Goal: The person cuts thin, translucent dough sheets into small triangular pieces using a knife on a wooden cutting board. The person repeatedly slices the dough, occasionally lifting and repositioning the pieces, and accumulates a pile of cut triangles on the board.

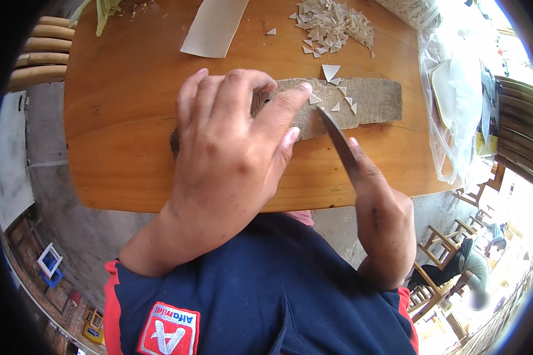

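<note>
A worn wooden board lies crosswise on the varnished wooden table. My left hand spreads over its left part, index fingertip at a small off-white triangular piece. My right hand grips a knife; its handle is hidden in the fist. The knife's tip touches or nearly touches the board just beside that piece. Several cut triangles are scattered to the right of the tip, and a larger off-white piece overlaps the board's far edge.
Beyond the board are a heap of small off-white triangles and a thin off-white strip. Clear plastic bags line the table's right side, one holding pale sheets. Pale green peelings lie far left. A person bends among wooden chairs at right.
</note>
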Action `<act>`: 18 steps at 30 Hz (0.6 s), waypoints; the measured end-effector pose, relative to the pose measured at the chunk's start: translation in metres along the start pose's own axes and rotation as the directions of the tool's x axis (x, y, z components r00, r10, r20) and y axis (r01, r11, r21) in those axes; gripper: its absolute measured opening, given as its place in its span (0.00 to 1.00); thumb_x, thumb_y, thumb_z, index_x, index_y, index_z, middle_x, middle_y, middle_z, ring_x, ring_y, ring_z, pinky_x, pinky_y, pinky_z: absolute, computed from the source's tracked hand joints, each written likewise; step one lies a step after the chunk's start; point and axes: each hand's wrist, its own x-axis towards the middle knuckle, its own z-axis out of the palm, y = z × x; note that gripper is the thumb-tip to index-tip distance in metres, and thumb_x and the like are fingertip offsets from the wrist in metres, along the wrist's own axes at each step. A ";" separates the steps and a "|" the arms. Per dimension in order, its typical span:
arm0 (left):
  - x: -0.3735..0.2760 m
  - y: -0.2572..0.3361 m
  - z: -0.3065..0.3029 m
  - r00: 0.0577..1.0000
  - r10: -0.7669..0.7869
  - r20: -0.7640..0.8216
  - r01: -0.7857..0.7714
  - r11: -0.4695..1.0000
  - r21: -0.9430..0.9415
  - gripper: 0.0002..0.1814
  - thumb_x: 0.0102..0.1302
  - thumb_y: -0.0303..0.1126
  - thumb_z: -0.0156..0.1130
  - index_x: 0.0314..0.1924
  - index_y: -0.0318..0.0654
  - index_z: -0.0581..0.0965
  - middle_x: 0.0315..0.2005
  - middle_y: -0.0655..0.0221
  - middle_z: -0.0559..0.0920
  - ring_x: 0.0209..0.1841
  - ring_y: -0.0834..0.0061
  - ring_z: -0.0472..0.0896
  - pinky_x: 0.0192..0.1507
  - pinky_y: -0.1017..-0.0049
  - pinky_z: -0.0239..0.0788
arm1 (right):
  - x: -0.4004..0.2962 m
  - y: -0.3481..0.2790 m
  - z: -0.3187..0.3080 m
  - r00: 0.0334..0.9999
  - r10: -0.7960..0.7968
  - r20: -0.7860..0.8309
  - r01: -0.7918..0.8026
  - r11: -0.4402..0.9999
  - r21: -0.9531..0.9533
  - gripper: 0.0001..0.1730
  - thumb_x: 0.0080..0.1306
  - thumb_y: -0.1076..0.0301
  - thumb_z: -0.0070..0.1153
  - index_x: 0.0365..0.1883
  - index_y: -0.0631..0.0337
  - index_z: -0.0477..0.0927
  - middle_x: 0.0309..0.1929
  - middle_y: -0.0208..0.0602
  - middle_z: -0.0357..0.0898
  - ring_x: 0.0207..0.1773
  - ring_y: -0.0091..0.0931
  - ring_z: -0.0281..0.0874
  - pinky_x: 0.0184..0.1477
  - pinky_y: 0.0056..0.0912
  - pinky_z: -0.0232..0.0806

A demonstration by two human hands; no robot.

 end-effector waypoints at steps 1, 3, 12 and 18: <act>0.003 0.001 0.001 1.000 0.004 0.018 -0.004 1.000 0.003 0.22 0.65 0.30 0.68 0.60 0.46 0.82 0.48 0.65 0.77 0.48 0.63 0.76 0.67 0.53 0.59 | 0.000 0.004 -0.001 1.000 0.018 -0.015 -0.018 1.000 0.004 0.29 0.69 0.85 0.48 0.68 0.60 0.78 0.43 0.50 0.88 0.35 0.30 0.87 0.44 0.33 0.75; 0.008 0.002 0.004 1.000 -0.001 0.016 0.001 1.000 0.013 0.21 0.64 0.31 0.69 0.59 0.46 0.83 0.47 0.66 0.77 0.49 0.64 0.75 0.65 0.55 0.60 | -0.001 0.016 -0.002 0.997 0.078 -0.029 -0.077 0.996 0.035 0.28 0.71 0.84 0.47 0.68 0.59 0.78 0.41 0.49 0.88 0.30 0.25 0.83 0.39 0.31 0.75; 0.005 0.005 0.005 1.000 0.004 0.018 -0.004 1.000 0.024 0.19 0.62 0.33 0.71 0.54 0.47 0.86 0.49 0.64 0.77 0.48 0.62 0.73 0.60 0.58 0.62 | 0.006 0.012 0.003 0.996 -0.021 -0.088 0.028 0.996 0.084 0.28 0.70 0.86 0.47 0.68 0.63 0.77 0.43 0.53 0.87 0.35 0.25 0.83 0.43 0.28 0.75; 0.001 0.009 0.003 0.998 -0.021 0.059 0.019 0.999 0.044 0.24 0.61 0.34 0.72 0.59 0.49 0.83 0.53 0.63 0.77 0.49 0.62 0.73 0.65 0.54 0.60 | 0.010 0.005 0.005 0.994 -0.038 -0.102 0.047 0.995 0.091 0.28 0.70 0.87 0.47 0.67 0.63 0.79 0.45 0.55 0.87 0.42 0.27 0.88 0.48 0.28 0.75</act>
